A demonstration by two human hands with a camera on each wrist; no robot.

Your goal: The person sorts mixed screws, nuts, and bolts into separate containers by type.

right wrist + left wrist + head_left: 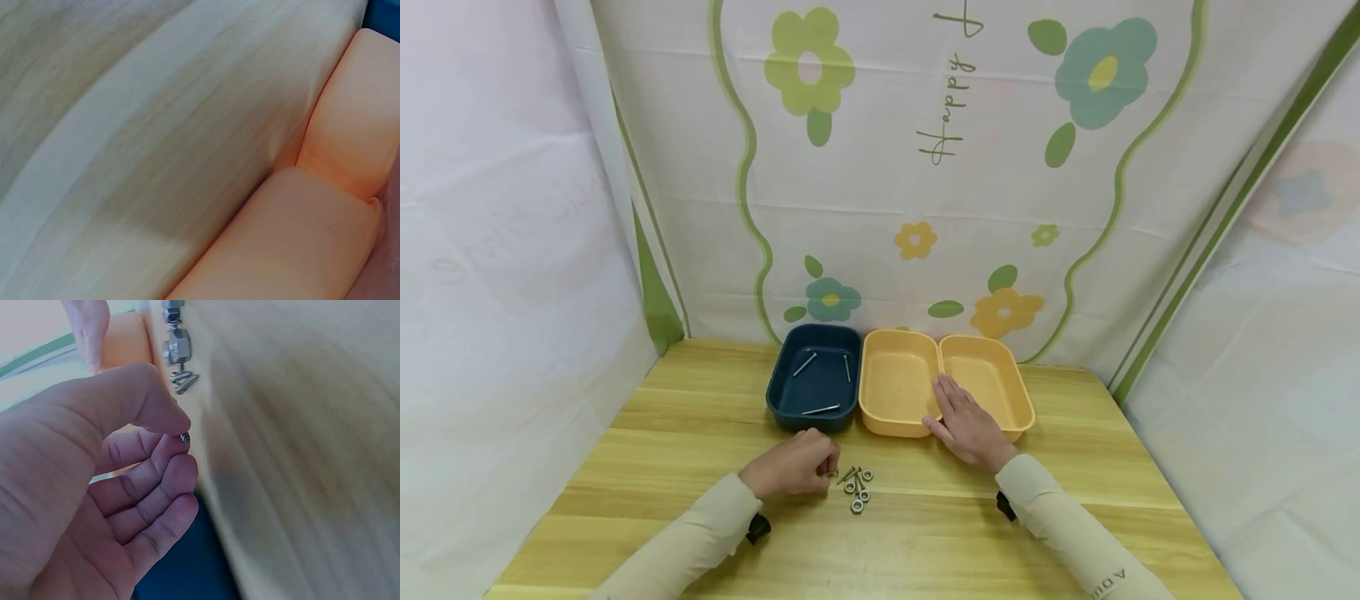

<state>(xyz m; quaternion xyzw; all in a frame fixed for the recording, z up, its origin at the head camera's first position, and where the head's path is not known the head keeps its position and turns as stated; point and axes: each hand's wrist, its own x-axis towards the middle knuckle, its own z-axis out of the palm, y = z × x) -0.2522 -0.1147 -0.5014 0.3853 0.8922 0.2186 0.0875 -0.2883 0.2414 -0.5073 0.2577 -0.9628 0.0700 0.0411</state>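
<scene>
Between thumb and index finger my left hand (792, 465) pinches a small screw (185, 438); mostly the fingers hide it. That hand is just in front of the dark blue bin (814, 422). Right beside it on the table lie several hex nuts (857, 506) and short screws (847, 476) in a loose cluster. My right hand (967, 423), fingers extended, rests over the adjoining rims of the middle yellow bin (895, 429) and the right yellow bin (1024, 398). Three long screws (821, 409) lie spread inside the blue bin.
The three bins stand side by side at the back of the wooden table (925, 542). Behind them hangs a white cloth (850, 183) with printed flowers, and more cloth walls enclose the left and right sides.
</scene>
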